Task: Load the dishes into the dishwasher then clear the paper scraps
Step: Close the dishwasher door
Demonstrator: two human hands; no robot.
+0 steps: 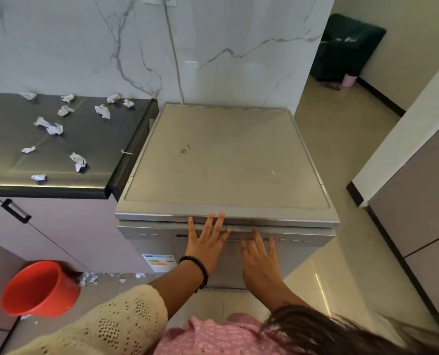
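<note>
Dishwasher [226, 160] door shut, both hands flat against its top edge

Left hand [208, 242] and right hand [259, 254] lie side by side on the control strip just under the lid, fingers spread wide and holding nothing; the loading step looks finished or not yet begun, I cannot tell which, since no dishes show. Crumpled paper scraps [78, 161] are still scattered over the dark surface [95, 139] to the left, with more on the floor beside a red bucket [40, 289]. Next the scraps need gathering, likely into that bucket
</note>
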